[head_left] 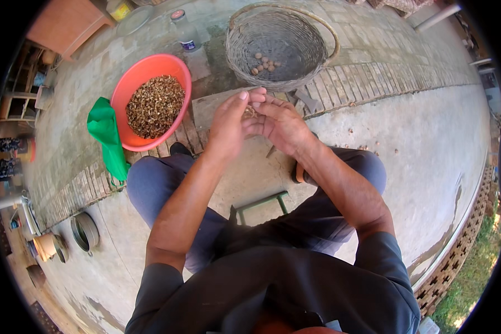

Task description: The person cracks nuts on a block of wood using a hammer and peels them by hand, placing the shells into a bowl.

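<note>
My left hand (227, 122) and my right hand (284, 123) meet in front of me, above the gap between my knees. Their fingers curl together around a brown, broken-looking walnut (250, 113), partly hidden by the fingers. Beyond them stands a grey wicker basket (303, 69) with a hooped handle, and several whole walnuts (266, 63) lie on its bottom. To the left is a red-orange basin (181, 69) holding a heap of brown walnut pieces (156, 106).
A green cloth bag (106, 139) hangs by the basin's left side. Past the basin stands a clear jar (187, 38). A grey flat metal piece (307, 101) lies right of my hands. Between my legs shows a green metal frame (261, 207). Small brown bits dot the concrete at right.
</note>
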Demonstrator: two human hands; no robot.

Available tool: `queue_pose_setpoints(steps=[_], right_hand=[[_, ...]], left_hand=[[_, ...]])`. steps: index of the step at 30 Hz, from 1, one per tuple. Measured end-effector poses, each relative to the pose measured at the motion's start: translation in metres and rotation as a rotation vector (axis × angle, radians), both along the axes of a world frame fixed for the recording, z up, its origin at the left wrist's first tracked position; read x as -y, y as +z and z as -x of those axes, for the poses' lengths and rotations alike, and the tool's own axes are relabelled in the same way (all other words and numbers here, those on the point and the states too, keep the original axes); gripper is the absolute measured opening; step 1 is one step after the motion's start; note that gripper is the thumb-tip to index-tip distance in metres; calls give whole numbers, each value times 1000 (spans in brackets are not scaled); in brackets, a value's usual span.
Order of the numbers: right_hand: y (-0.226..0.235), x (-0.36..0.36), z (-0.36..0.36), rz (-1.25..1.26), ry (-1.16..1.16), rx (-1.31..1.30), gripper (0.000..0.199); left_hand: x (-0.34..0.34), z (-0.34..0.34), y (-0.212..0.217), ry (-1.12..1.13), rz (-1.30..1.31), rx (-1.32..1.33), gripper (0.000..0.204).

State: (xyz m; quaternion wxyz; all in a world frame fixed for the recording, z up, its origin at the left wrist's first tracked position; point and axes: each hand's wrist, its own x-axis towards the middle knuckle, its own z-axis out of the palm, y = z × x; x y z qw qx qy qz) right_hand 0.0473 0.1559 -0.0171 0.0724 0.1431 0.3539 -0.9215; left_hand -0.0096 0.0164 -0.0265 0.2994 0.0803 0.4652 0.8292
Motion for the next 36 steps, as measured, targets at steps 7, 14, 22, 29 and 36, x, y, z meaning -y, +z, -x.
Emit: queue_pose_setpoints(steps=[7, 14, 22, 29, 36], right_hand=[[-8, -5, 1, 24, 54, -26, 22], [4, -1, 1, 30, 60, -45, 23], [-5, -3, -1, 51, 86, -62, 21], [2, -4, 0, 120, 47, -42, 13], [4, -4, -2, 148, 24, -14, 18]], left_hand=[[-2, -2, 1, 28, 14, 7, 38], [-3, -4, 4, 86, 1, -21, 31], [-2, -3, -3, 96, -51, 0, 34], [-5, -3, -2, 111, -98, -16, 26], [-4, -5, -3, 128, -97, 5, 24]])
